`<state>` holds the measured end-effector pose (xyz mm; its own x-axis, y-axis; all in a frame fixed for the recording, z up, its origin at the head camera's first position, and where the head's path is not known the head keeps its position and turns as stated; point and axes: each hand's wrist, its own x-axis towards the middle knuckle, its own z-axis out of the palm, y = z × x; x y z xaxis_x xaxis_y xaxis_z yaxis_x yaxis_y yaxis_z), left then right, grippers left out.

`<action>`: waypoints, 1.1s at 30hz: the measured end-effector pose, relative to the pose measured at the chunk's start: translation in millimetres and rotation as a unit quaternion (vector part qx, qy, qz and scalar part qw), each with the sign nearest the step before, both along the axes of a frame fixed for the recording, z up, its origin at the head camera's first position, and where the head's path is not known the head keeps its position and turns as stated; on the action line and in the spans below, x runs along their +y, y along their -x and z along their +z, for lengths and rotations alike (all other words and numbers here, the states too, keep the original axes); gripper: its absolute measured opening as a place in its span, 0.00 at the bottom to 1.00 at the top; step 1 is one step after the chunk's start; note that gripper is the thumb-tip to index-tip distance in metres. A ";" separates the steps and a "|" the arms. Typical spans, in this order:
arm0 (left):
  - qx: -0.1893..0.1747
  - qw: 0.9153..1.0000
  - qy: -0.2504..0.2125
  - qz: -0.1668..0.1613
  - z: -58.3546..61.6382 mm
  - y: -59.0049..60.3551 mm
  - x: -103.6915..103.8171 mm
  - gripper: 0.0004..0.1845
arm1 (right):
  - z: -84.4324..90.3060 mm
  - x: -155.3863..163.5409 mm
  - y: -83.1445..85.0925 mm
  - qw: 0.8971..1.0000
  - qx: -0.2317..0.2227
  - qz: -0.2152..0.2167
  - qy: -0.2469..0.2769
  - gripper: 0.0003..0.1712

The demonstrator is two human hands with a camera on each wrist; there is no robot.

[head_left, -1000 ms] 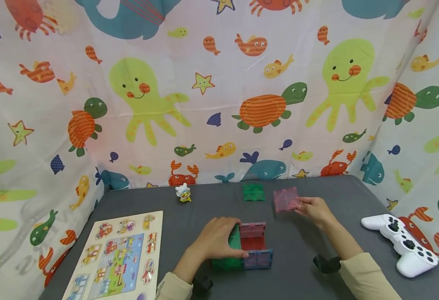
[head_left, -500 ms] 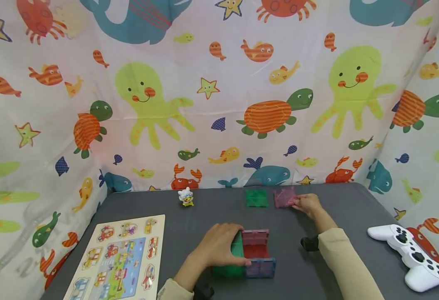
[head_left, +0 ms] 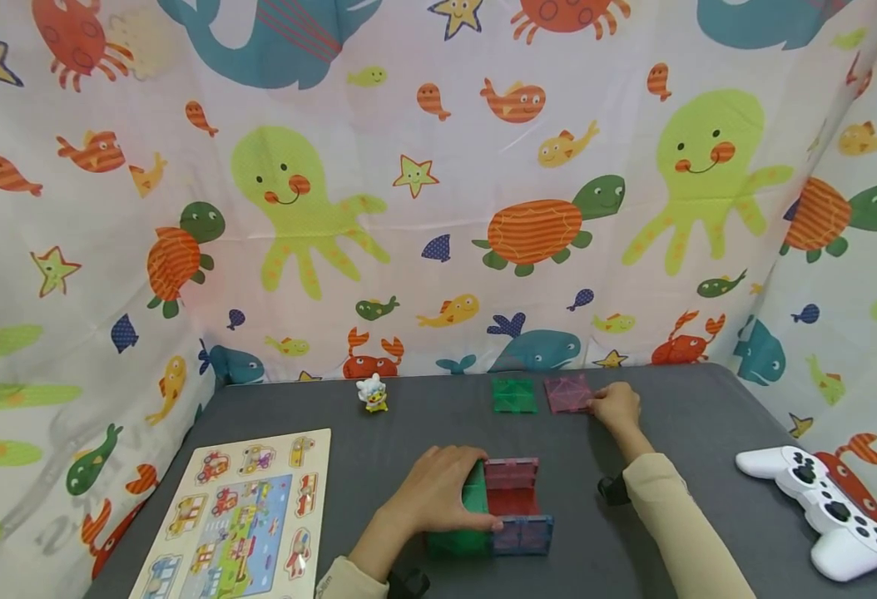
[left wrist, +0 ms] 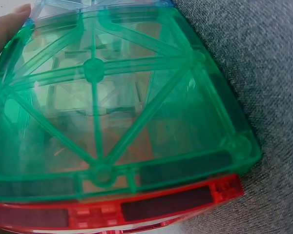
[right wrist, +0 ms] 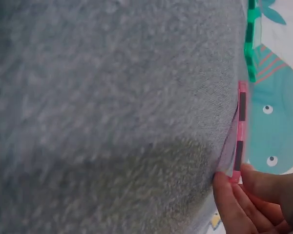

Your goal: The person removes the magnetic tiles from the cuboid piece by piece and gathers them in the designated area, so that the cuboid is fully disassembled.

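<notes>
Green tile (left wrist: 112, 112): translucent glossy plastic, ribbed, smooth. Red tile (left wrist: 136, 207) below it: same glossy plastic. Pink tile (right wrist: 240, 131): thin translucent plastic. Table (right wrist: 112, 107): grey cloth cover, matt, fuzzy weave. Backdrop (head_left: 438, 166): printed cloth, creased. Game controller (head_left: 820, 507): smooth white plastic. Puzzle board (head_left: 236, 520): flat, printed, pale wood look.

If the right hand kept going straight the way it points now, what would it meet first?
The right hand points left along the far edge of the table and already pinches the pink tile. Pushed on, that tile would probably meet the green tile lying just beside it; the gap looks small.
</notes>
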<state>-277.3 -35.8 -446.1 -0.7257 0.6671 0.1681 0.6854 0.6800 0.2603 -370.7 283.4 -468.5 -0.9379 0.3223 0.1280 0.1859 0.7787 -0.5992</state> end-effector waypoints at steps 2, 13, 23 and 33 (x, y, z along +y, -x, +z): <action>-0.001 1.000 -0.001 0.001 0.0 -0.6 0.5 0.42 | -0.2 -0.1 -2.7 1.000 0.013 0.004 -0.019 0.16; -0.011 1.000 -0.008 0.003 -1.5 -0.5 -1.3 0.43 | 10.9 3.8 -42.2 0.984 0.016 0.130 0.120 0.23; -0.025 1.000 -0.004 0.003 2.8 1.5 -2.6 0.44 | 9.0 -22.1 -125.5 0.851 -0.057 0.393 0.342 0.25; -0.014 1.000 -0.007 -0.004 1.5 1.1 -1.0 0.43 | -13.7 -51.2 -146.8 0.790 -0.146 0.473 0.361 0.25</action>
<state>-278.4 -36.8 -444.6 -0.7253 0.6704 0.1566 0.6827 0.6710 0.2892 -223.8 232.2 -482.2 -0.7577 -0.6516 -0.0359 -0.0618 0.1265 -0.9900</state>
